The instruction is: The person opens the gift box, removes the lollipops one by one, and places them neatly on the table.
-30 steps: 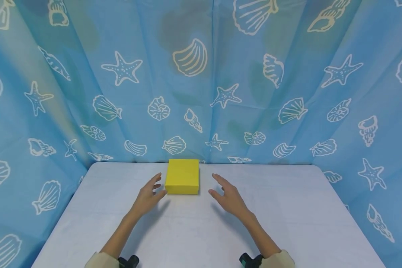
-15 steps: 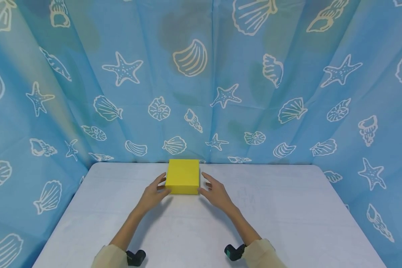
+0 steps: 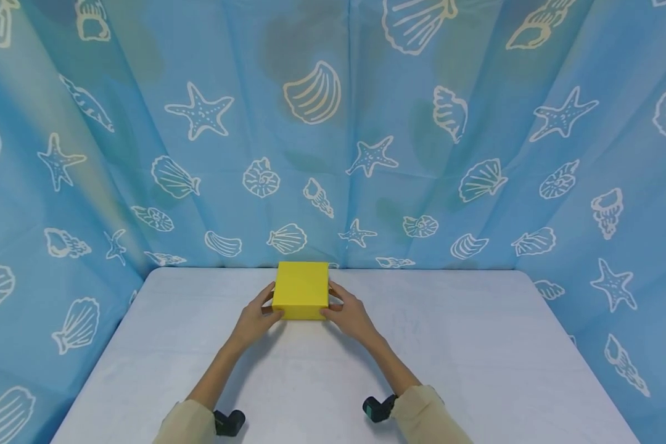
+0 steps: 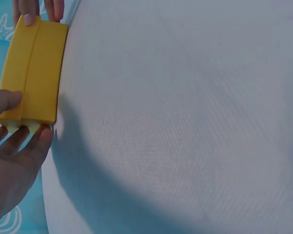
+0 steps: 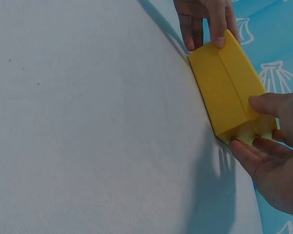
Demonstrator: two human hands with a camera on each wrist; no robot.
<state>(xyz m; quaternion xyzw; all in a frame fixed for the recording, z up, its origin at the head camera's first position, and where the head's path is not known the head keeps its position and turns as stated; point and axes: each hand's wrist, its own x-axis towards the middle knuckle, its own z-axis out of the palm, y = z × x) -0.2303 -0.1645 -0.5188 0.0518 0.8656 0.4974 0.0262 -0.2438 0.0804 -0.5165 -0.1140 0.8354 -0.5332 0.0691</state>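
1. Fingers of the left hand point(image 3: 253, 319) and right hand point(image 3: 348, 314) curl around both sides of the yellow box point(image 3: 301, 298), far back on the white table point(image 3: 477, 370).
2. Left wrist: thumb on the box point(image 4: 33, 73), fingers point(image 4: 36, 141) below.
3. Right wrist: same grip on the box point(image 5: 227, 87).

sleeves: beige, loose, ending at the forearms
wrist devices: small black cameras strapped beneath both cuffs
hands: bare

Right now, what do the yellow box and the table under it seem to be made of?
The yellow box looks like matte paperboard: flat colour, no gloss, crisp edges, and a lid seam along its side in the wrist views. The table shows a pale, dull surface with a fine woven grain in the wrist views, so probably cloth or textured laminate; I cannot tell which.
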